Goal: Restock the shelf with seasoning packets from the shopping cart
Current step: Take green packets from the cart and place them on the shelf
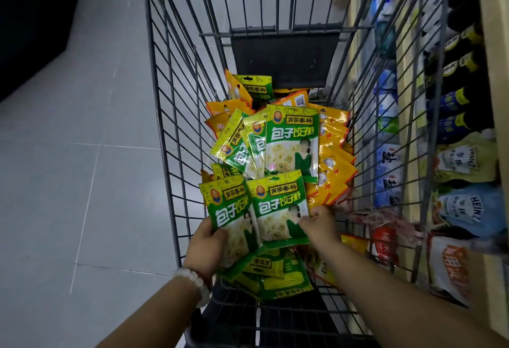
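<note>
Both of my hands reach down into a grey wire shopping cart (176, 154) filled with seasoning packets. My left hand (206, 243), a white bead bracelet on its wrist, grips the lower edge of a green and yellow packet (228, 207). My right hand (319, 226) pinches the right edge of a second green packet (278, 207) beside it. More green packets (292, 141) lie in the cart's middle and under my hands. Orange packets (333, 154) are piled along the cart's right side and back.
Store shelves (407, 85) run along the cart's right side, stocked with dark sauce bottles (457, 72), Heinz pouches (468, 207) and other packets. A grey tiled floor (82, 154) lies left of the cart. The cart's dark child-seat flap (283, 55) stands at its far end.
</note>
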